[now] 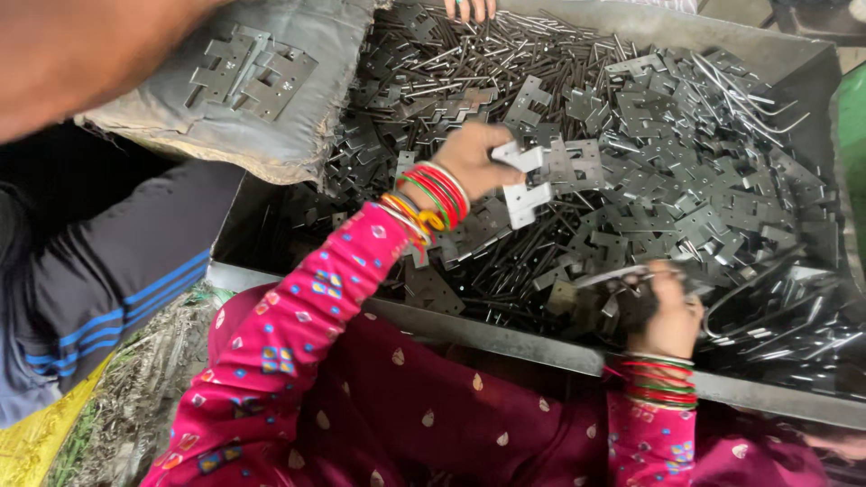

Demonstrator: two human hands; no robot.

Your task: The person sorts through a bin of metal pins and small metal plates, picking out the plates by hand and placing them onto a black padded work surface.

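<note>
Over the tray (505, 338), left hand (474, 160) grips a bracket (526, 185); right hand (672, 316) grips half-hidden brackets (600, 287).

A single view is given, taken from a head-worn camera that is aimed steeply downward and slightly forward. The metal tray (541, 347) of hinge plates (686, 180) is seen from close above, its near rim crossing the lower frame.

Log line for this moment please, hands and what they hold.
left hand: holds pale metal plates | right hand: grips dark plates | bin: plates and rods | cushion: stacked plates
</note>
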